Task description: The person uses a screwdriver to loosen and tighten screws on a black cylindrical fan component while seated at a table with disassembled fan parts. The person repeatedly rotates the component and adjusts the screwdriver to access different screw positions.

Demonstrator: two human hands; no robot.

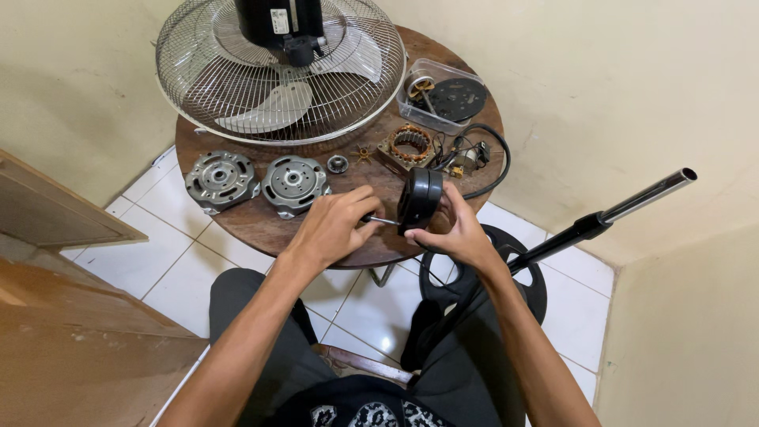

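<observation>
Two hands work at the near edge of the round dark wooden table [237, 225]. The left hand [332, 225] is closed around a thin metal screwdriver shaft [383, 221], and the right hand [458, 233] is clamped on one black rounded plastic housing [419, 198]. The shaft's long axis lies nearly level, tip pointing right into the housing, which stands on edge above the table rim with its broad face toward the left hand.

Behind them lie two grey cast-metal motor end plates [222, 179] side by side, one small round bearing [337, 164], one copper-wound stator [411, 143] and one clear plastic tray [443, 95] of parts. One wire-caged fan head with pale blades [277, 103] fills the far side. A black cable [490, 170] loops near the housing. One black and chrome stand pole [624, 207] slants off to the right, clear of the hands
</observation>
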